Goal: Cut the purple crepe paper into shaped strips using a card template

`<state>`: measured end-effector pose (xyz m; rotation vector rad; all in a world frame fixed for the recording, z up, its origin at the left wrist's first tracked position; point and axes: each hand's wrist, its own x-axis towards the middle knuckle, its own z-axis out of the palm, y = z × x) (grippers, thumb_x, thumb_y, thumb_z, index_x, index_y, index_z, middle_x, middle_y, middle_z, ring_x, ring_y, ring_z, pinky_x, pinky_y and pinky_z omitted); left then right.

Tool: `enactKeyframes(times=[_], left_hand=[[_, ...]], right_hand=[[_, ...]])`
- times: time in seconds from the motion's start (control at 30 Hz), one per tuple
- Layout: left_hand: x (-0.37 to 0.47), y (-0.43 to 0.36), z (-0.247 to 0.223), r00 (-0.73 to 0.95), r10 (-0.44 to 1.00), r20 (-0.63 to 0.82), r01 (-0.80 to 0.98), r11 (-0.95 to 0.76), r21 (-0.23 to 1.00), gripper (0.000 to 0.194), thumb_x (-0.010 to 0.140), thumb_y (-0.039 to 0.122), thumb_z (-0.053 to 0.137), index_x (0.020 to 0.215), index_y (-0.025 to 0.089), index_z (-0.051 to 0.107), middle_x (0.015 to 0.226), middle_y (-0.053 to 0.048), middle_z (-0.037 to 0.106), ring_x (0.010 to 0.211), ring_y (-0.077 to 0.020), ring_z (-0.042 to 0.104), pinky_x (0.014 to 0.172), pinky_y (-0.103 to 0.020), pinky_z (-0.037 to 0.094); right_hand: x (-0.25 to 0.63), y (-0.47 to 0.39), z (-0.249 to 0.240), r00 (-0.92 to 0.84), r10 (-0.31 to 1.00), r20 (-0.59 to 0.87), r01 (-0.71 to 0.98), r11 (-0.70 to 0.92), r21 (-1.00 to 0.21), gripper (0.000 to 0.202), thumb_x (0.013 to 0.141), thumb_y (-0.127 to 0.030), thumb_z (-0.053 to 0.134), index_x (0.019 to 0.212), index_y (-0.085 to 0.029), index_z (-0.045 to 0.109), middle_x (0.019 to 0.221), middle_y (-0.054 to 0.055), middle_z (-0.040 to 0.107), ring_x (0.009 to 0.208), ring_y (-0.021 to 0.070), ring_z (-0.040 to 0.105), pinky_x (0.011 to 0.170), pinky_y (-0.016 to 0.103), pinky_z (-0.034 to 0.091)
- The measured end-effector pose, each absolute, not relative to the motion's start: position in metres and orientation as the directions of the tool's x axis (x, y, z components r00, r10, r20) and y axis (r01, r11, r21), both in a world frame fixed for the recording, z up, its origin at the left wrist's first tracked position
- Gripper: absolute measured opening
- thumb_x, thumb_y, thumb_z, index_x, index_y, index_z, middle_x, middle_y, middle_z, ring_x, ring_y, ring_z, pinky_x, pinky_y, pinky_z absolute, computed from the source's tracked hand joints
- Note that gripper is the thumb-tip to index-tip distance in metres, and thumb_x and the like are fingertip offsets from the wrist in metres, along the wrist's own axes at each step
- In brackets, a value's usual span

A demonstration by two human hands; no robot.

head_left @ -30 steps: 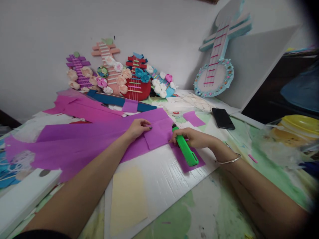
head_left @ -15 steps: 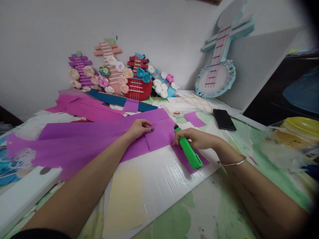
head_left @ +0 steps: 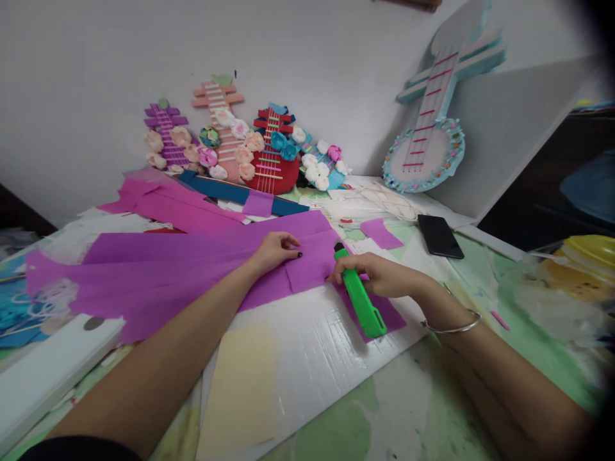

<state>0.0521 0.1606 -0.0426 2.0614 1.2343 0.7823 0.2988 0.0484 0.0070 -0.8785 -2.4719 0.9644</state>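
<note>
My right hand [head_left: 387, 274] grips a green utility knife [head_left: 364, 304], its black tip pointing away from me. Under the knife a small purple paper piece [head_left: 390, 314] lies on the white scored board [head_left: 302, 358]. Spread from the left to the board's upper part is a large sheet of purple crepe paper [head_left: 187, 275]. My left hand [head_left: 275, 253] rests on that sheet, its fingers loosely bent and apart, near a folded layer at the sheet's right end. The knife's tip is just right of that end; whether a blade touches paper I cannot tell.
Several decorated paper guitars [head_left: 273, 168] lean against the wall, and a larger pale blue one [head_left: 423, 153] stands at the right. A black phone [head_left: 441, 235], pink crepe paper [head_left: 173, 202], a purple scrap [head_left: 382, 233] and a white slab [head_left: 57, 378] lie around the board.
The whole view has shifted slightly, so things sit further right. My right hand keeps the knife, which has turned a little more upright in view. The left hand stays on the purple paper.
</note>
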Motion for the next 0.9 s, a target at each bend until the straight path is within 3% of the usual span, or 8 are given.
enactKeyframes(times=[0.1, 0.2, 0.3, 0.4, 0.47, 0.57, 0.77, 0.9], left_hand=[[0.056, 0.155, -0.036, 0.390, 0.897, 0.209, 0.601, -0.419, 0.681, 0.033, 0.068, 0.029, 0.070, 0.097, 0.013, 0.065, 0.082, -0.007, 0.066, 0.075, -0.0203, 0.062, 0.071, -0.032, 0.050], [0.063, 0.141, -0.024, 0.414, 0.870, 0.267, 0.650, -0.488, 0.582, 0.050, 0.069, 0.025, 0.066, 0.117, 0.014, 0.057, 0.112, -0.012, 0.061, 0.103, -0.0262, 0.058, 0.093, -0.039, 0.045], [0.072, 0.117, -0.016, 0.477, 0.839, 0.263, 0.687, -0.542, 0.484, 0.077, 0.064, 0.027, 0.068, 0.136, 0.016, 0.042, 0.141, -0.016, 0.042, 0.134, -0.0367, 0.031, 0.110, -0.052, 0.023], [0.077, 0.093, -0.019, 0.545, 0.821, 0.173, 0.722, -0.564, 0.401, 0.095, 0.066, 0.042, 0.070, 0.146, 0.015, 0.027, 0.153, -0.020, 0.022, 0.141, -0.0421, 0.010, 0.109, -0.062, 0.007], [0.076, 0.082, -0.026, 0.569, 0.814, 0.112, 0.766, -0.575, 0.286, 0.092, 0.077, 0.049, 0.059, 0.150, 0.015, 0.017, 0.156, -0.020, 0.013, 0.143, -0.0414, 0.002, 0.107, -0.065, 0.002], [0.071, 0.076, -0.036, 0.560, 0.824, 0.087, 0.807, -0.567, 0.164, 0.081, 0.086, 0.048, 0.047, 0.151, 0.018, 0.012, 0.157, -0.019, 0.010, 0.143, -0.0401, 0.001, 0.106, -0.067, 0.002], [0.062, 0.076, -0.041, 0.499, 0.863, 0.083, 0.836, -0.505, 0.214, 0.070, 0.090, 0.052, 0.037, 0.149, 0.019, 0.018, 0.155, -0.016, 0.021, 0.144, -0.0354, 0.009, 0.110, -0.063, 0.007], [0.066, 0.074, -0.041, 0.434, 0.891, 0.132, 0.865, -0.453, 0.215, 0.071, 0.089, 0.052, 0.040, 0.147, 0.014, 0.024, 0.152, -0.020, 0.026, 0.142, -0.0377, 0.013, 0.108, -0.064, 0.009]], right_hand=[[0.296, 0.048, 0.006, -0.767, 0.639, 0.059, 0.432, 0.582, -0.689, 0.044, 0.065, 0.009, 0.042, 0.094, -0.020, 0.058, 0.093, 0.001, 0.063, 0.090, 0.0164, 0.059, 0.078, 0.030, 0.045], [0.296, 0.048, 0.006, -0.771, 0.635, 0.056, 0.434, 0.586, -0.684, 0.042, 0.067, 0.008, 0.043, 0.094, -0.020, 0.058, 0.096, 0.001, 0.064, 0.090, 0.0164, 0.059, 0.078, 0.030, 0.045], [0.296, 0.048, 0.006, -0.769, 0.637, 0.049, 0.443, 0.587, -0.677, 0.039, 0.068, 0.007, 0.044, 0.094, -0.019, 0.058, 0.095, 0.002, 0.064, 0.087, 0.0156, 0.059, 0.077, 0.029, 0.044], [0.296, 0.047, 0.006, -0.771, 0.635, 0.044, 0.452, 0.595, -0.664, 0.041, 0.065, 0.008, 0.043, 0.092, -0.019, 0.057, 0.088, 0.000, 0.062, 0.080, 0.0136, 0.057, 0.072, 0.026, 0.043], [0.296, 0.047, 0.006, -0.772, 0.634, 0.043, 0.456, 0.600, -0.657, 0.043, 0.062, 0.009, 0.042, 0.092, -0.019, 0.057, 0.086, -0.001, 0.061, 0.078, 0.0129, 0.055, 0.069, 0.025, 0.042], [0.296, 0.047, 0.008, -0.776, 0.629, 0.046, 0.456, 0.609, -0.649, 0.042, 0.063, 0.008, 0.043, 0.093, -0.018, 0.057, 0.087, -0.001, 0.061, 0.078, 0.0127, 0.054, 0.069, 0.025, 0.041], [0.295, 0.046, 0.008, -0.775, 0.628, 0.063, 0.457, 0.627, -0.632, 0.037, 0.067, 0.006, 0.044, 0.092, -0.019, 0.057, 0.084, -0.001, 0.060, 0.075, 0.0123, 0.054, 0.068, 0.025, 0.041], [0.295, 0.046, 0.008, -0.776, 0.627, 0.070, 0.453, 0.631, -0.630, 0.040, 0.066, 0.008, 0.044, 0.092, -0.019, 0.057, 0.084, -0.001, 0.060, 0.075, 0.0123, 0.054, 0.068, 0.025, 0.041]])
